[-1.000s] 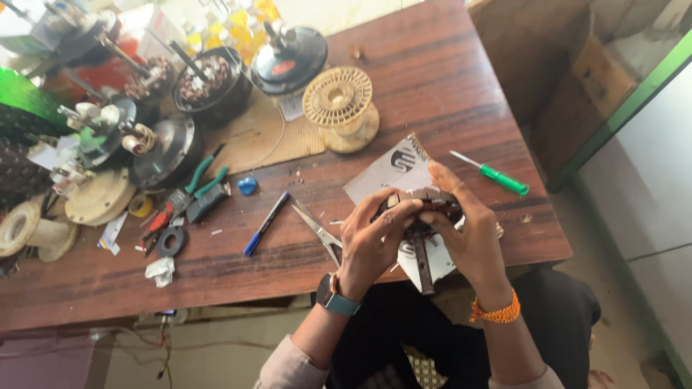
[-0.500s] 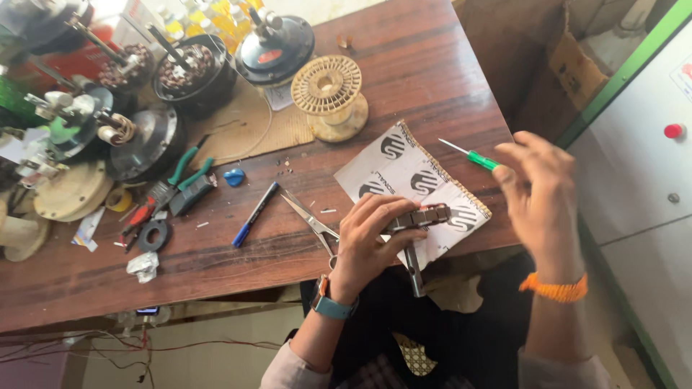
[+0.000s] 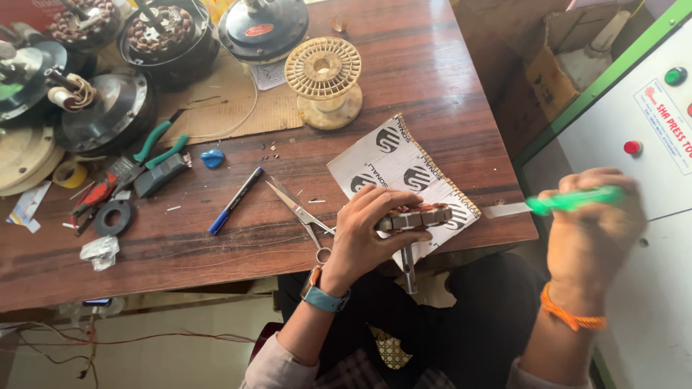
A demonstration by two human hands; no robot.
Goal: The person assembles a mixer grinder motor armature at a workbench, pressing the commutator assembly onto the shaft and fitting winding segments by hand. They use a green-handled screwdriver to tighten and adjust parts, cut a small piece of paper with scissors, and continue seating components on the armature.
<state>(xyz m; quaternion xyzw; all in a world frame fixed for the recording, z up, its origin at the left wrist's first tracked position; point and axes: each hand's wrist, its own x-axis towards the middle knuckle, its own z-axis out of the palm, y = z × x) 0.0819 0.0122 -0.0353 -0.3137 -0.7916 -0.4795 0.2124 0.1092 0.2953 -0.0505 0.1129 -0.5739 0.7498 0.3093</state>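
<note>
Down near the table's front edge, the left hand (image 3: 362, 229) was curled tight around a small motor core (image 3: 417, 217) — a ring of metal segments with a shaft hanging below the fingers. Under the fingers lay a sheet of printed card (image 3: 404, 169), and the core sat just above its near corner. Just left of the thumb lay a pair of scissors (image 3: 299, 211), and farther left a blue pen (image 3: 234, 202). The right hand (image 3: 595, 223) was raised off to the side, well apart from the core, its fingers closed in a fist around a green-handled screwdriver (image 3: 569, 202) — the flat blade stuck out from the knuckles toward the card. Beyond the fingertips stood an empty wire spool (image 3: 324, 81) on the wooden table (image 3: 432, 72).
</note>
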